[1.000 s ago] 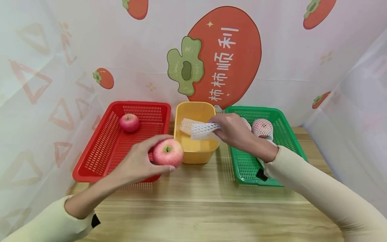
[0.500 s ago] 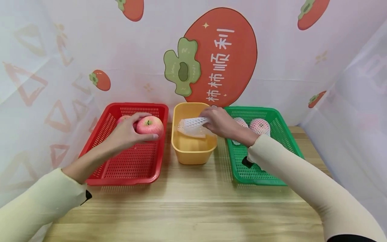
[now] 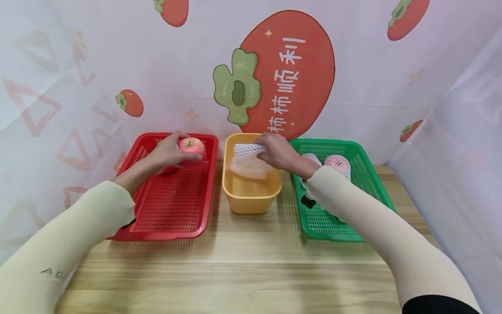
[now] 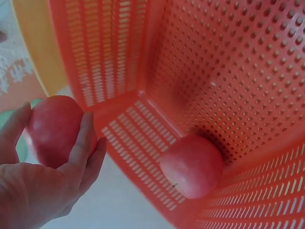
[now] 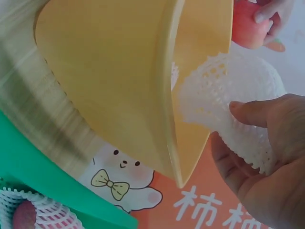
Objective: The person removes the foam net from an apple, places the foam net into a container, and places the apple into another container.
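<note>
Already two round red apples are bare, left hand gripping one, right hand pinching white foam netting; netted apples remain.

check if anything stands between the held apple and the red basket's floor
Nothing visible does. In the red basket, the other apple lies near the far corner, to the left of the held apple.

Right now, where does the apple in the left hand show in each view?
Head: the apple sits left of centre, in the left hand.
Left wrist: apple at the left side.
Right wrist: apple at the top right.
Shared landmark: the yellow bin.
</note>
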The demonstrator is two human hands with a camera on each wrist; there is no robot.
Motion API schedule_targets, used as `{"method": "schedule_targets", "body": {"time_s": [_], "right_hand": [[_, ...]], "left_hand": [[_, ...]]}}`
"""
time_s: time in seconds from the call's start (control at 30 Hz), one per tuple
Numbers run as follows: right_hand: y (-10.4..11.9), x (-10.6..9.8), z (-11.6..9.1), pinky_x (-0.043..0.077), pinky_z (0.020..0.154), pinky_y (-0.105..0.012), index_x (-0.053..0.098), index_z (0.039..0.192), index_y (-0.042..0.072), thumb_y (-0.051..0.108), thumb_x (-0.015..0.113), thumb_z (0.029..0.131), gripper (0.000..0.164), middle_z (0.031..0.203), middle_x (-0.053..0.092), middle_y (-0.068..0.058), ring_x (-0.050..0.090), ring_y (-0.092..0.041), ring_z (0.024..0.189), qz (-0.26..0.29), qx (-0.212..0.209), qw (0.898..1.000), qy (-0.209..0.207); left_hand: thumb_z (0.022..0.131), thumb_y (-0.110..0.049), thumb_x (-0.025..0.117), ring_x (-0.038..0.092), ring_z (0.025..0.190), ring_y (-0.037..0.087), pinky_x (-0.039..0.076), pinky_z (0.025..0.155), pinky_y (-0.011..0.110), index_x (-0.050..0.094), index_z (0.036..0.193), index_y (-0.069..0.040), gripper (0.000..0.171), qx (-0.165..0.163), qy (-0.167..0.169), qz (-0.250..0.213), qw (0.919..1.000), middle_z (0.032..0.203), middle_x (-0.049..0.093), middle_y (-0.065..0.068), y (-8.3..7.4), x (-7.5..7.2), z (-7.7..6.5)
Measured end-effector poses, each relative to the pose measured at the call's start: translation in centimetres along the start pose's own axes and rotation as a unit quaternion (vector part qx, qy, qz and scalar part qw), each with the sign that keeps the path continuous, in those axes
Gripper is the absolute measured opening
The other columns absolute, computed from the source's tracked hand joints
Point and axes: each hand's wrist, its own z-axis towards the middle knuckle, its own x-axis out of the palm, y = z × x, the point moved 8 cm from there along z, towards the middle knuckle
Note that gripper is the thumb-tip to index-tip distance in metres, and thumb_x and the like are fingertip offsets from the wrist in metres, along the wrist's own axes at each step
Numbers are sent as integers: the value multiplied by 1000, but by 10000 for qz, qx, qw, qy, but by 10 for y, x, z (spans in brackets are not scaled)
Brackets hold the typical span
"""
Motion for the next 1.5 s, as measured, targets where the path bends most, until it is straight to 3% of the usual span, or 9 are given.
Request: {"method": "schedule_targets", "body": {"time_s": [0.13, 0.33, 0.6, 0.8, 0.9, 1.07, 1.3, 1.5], "right_hand": [[-5, 3, 5, 59, 94, -42, 76, 121, 2, 11, 80, 94, 29, 112, 72, -14, 63, -28, 101, -7, 79, 9999, 121], [-11, 7, 18, 61, 93, -41, 75, 122, 2, 12, 81, 94, 31, 114, 74, -12, 65, -27, 98, 99, 87, 9997, 225], [-16, 12, 32, 57, 97, -40, 72, 127, 3, 18, 80, 96, 35, 118, 74, -11, 64, -27, 102, 140, 158, 9989, 420], [-28, 10, 32, 54, 106, -45, 64, 139, 2, 21, 81, 95, 51, 135, 67, -15, 62, -30, 119, 97, 512, 9984, 204], [-33, 7, 29, 52, 109, -47, 60, 144, 3, 21, 81, 95, 56, 142, 62, -15, 59, -31, 126, 10, 634, 9979, 120], [-36, 2, 26, 52, 109, -49, 60, 145, 4, 21, 81, 96, 56, 143, 62, -14, 59, -31, 128, -88, 641, 9979, 98], [-38, -3, 22, 53, 109, -49, 62, 143, 3, 19, 80, 96, 52, 140, 64, -15, 61, -31, 126, -148, 544, 9984, 64], [-40, -15, 18, 55, 106, -48, 64, 139, 1, 18, 79, 97, 48, 135, 67, -17, 64, -34, 122, -189, 443, 9988, -71]], "left_hand": [[87, -34, 86, 59, 118, 40, 63, 88, 49, 35, 149, -2, 87, -162, -34, 241, 9996, 136, 52, 22, 8, 1, 15], [90, -33, 84, 58, 111, 38, 65, 84, 48, 34, 144, 5, 82, -377, 33, 439, 9983, 129, 50, 24, 26, 2, 30], [90, -32, 82, 55, 102, 37, 61, 80, 45, 35, 138, 7, 78, -592, 290, 1033, 9925, 121, 50, 25, 42, 5, 39], [90, -32, 81, 54, 102, 37, 56, 81, 43, 35, 137, 6, 75, -544, 357, 1242, 9901, 118, 52, 24, 40, 15, 49], [91, -30, 80, 54, 107, 39, 60, 82, 45, 33, 139, 9, 78, -520, 391, 1265, 9898, 125, 51, 29, 37, 21, 53], [94, -26, 79, 56, 115, 45, 64, 79, 46, 27, 142, 15, 81, -554, 404, 1209, 9903, 134, 46, 37, 34, 26, 54], [96, -25, 76, 54, 110, 42, 60, 88, 50, 21, 149, 17, 88, -506, 604, 1355, 9876, 118, 49, 29, 34, 34, 54], [94, -21, 77, 51, 114, 44, 54, 94, 54, 25, 145, 18, 82, -347, 608, 1475, 9866, 120, 51, 32, 29, 39, 53]]}}
